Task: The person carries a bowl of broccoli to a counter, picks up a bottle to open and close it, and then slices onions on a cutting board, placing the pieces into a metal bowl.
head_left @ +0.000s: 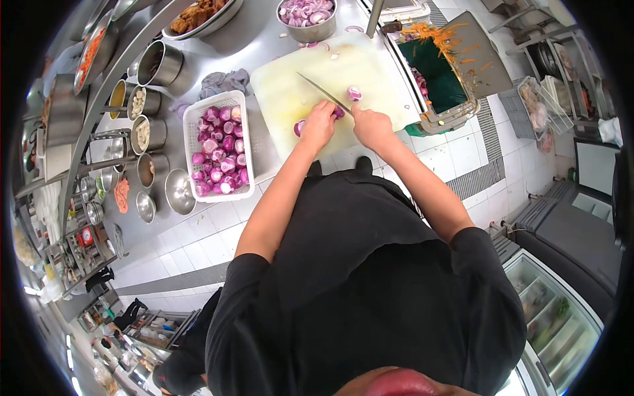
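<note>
On a pale cutting board [277, 86], my right hand [372, 127] is wrapped round the handle of a knife [317, 86], whose blade points to the upper left. My left hand [319, 123] presses its fingers on a purple onion [339, 112] beside the blade. One cut onion piece [354, 93] lies above my right hand, and another onion [299, 127] rests just left of my left hand. To the left of the board stands a white basket [248, 158] full of peeled purple onions [221, 142].
Behind the board is a metal bowl of sliced onions [308, 32]. A bin with a green liner [429, 72] and orange shreds stands at the right. Metal pots [160, 64], a grey cloth [224, 82] and an empty steel bowl [179, 191] are on the left. People in dark clothing are at lower left.
</note>
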`<action>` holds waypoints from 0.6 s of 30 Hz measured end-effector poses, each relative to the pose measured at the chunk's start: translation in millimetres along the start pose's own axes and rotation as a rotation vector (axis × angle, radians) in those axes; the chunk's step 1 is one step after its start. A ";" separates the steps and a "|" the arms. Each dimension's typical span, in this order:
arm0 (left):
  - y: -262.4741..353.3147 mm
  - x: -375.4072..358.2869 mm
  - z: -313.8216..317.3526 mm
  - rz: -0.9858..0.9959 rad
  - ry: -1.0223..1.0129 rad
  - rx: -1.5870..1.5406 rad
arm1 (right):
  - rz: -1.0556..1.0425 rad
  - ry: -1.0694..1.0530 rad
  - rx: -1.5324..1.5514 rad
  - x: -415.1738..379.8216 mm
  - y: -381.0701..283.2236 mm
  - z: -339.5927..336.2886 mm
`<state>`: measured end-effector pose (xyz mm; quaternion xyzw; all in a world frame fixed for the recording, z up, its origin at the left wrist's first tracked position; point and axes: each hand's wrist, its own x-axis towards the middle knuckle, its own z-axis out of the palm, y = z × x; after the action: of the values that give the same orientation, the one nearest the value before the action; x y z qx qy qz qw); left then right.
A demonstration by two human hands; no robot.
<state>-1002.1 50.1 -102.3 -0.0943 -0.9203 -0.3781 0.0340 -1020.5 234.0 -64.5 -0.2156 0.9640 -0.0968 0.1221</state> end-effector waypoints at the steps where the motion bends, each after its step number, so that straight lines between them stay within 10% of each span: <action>1: -0.3 2.0 0.3 -0.009 -0.023 0.009 | 0.002 0.000 0.000 -4.3 -2.0 0.4; 12: 6.4 3.1 1.2 -0.014 -0.016 -0.004 | 0.006 0.115 0.098 -3.0 -2.3 27.0; 18: 6.6 17.0 -5.1 0.458 0.038 0.118 | 0.056 0.046 0.149 8.2 20.4 23.2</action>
<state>-1017.5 53.6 -91.7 -0.2913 -0.8947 -0.3075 0.1415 -1029.3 245.4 -93.1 -0.1765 0.9623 -0.1700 0.1181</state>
